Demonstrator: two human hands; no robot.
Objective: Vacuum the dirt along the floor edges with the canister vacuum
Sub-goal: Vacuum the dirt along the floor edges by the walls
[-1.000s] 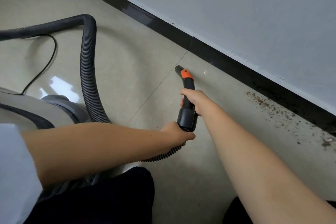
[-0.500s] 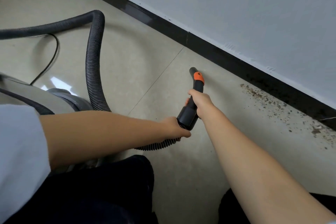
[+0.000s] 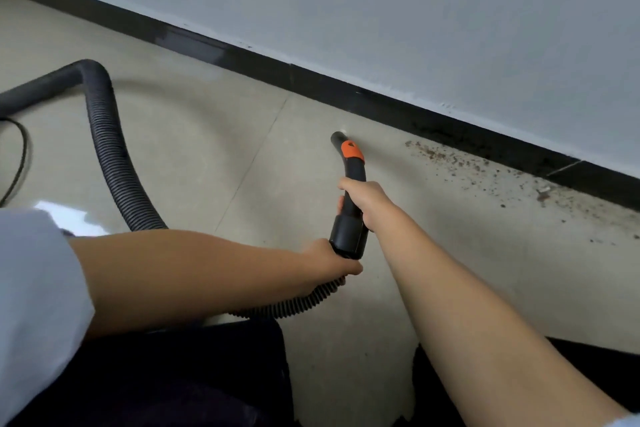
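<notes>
Forward, nozzle [image 3: 349, 163] aimed toward baseboard [image 3: 381, 104]

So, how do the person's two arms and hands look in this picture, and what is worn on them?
Both forearms are bare, with no watch, ring or glove to see. The left hand belongs to an arm with a short, loose, pale grey-white fabric sleeve that ends above the elbow. The right hand belongs to an arm bare along all that shows; only a small pale scrap of cloth appears at the frame's lower right corner.
</notes>
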